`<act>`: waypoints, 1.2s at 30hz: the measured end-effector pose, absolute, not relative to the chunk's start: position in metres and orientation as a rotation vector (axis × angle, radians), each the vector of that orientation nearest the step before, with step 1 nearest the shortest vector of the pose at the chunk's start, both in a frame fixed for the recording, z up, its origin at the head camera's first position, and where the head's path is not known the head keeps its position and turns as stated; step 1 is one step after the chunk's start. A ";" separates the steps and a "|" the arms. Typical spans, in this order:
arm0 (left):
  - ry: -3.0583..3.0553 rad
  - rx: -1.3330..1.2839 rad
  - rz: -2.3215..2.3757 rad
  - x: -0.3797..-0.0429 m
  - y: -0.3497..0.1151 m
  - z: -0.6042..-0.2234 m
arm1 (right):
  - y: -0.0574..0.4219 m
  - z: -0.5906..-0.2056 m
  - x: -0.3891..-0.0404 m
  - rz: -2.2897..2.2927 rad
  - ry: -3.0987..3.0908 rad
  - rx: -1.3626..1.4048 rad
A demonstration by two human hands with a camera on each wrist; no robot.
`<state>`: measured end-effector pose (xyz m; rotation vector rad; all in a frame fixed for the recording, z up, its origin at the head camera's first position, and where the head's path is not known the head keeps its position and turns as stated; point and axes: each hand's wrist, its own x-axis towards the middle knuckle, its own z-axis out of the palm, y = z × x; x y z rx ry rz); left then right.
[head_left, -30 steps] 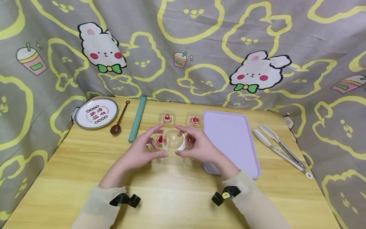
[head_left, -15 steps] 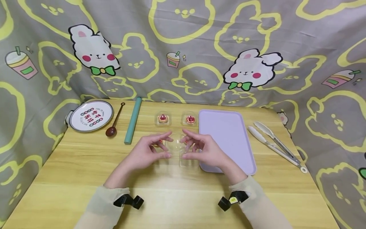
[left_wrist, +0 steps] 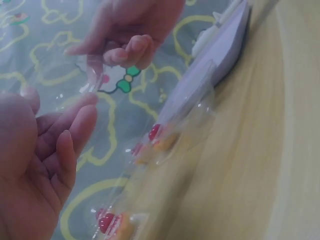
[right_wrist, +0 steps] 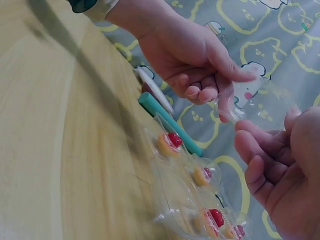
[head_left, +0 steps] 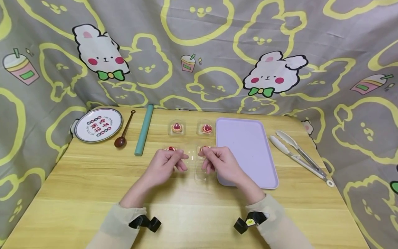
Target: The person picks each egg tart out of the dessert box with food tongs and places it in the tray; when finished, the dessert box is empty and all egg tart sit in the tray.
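Note:
Held up over the table is a thin clear plastic lid [right_wrist: 267, 102], domed and empty. My left hand [head_left: 163, 166] pinches one side between thumb and fingers. My right hand [head_left: 223, 162] pinches the opposite side the same way, its fingertips facing the left ones. Beyond the hands sit small red-topped tarts in clear plastic cases, one at back left [head_left: 177, 128] and one at back right [head_left: 207, 129]. A front-left tart [head_left: 170, 148] and a front-right tart [head_left: 203, 149] are partly hidden by the hands. An empty clear case section [head_left: 202, 174] lies below the right hand.
A lilac tray [head_left: 248, 152] lies right of the tarts, with tongs [head_left: 300, 159] beyond it. On the left are a green rolling rod [head_left: 144, 129], a brown spoon [head_left: 120, 141] and a white plate [head_left: 98, 125]. A patterned curtain [head_left: 214, 34] surrounds the table's back and sides.
The clear lid has tipped from facing the head camera to nearly edge-on. Both hands have rolled, thumbs now up on top, and stay close together.

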<state>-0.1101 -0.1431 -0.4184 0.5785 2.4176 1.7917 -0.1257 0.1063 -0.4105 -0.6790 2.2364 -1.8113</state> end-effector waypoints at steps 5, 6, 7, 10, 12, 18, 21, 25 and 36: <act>2.359 0.481 1.879 -0.108 -0.140 -0.422 | 0.102 -0.414 -0.123 -1.850 2.257 -0.642; 2.349 0.457 1.895 -0.108 -0.139 -0.422 | 0.101 -0.415 -0.123 -1.860 2.261 -0.633; 2.343 0.432 1.908 -0.108 -0.139 -0.423 | 0.101 -0.416 -0.122 -1.875 2.260 -0.619; 2.339 0.350 1.925 -0.108 -0.137 -0.423 | 0.098 -0.419 -0.121 -1.952 2.242 -0.549; 2.335 0.310 1.939 -0.108 -0.136 -0.423 | 0.097 -0.421 -0.121 -2.024 2.214 -0.491; 2.358 0.288 1.960 -0.110 -0.135 -0.425 | 0.096 -0.425 -0.122 -2.164 2.087 -0.463; 2.331 0.263 1.975 -0.110 -0.135 -0.423 | 0.096 -0.425 -0.122 -2.156 2.067 -0.499; 2.253 0.217 2.006 -0.111 -0.137 -0.421 | 0.096 -0.426 -0.124 -2.149 2.064 -0.520; 2.217 0.431 1.965 -0.109 -0.145 -0.423 | 0.107 -0.428 -0.131 -2.034 1.885 -0.676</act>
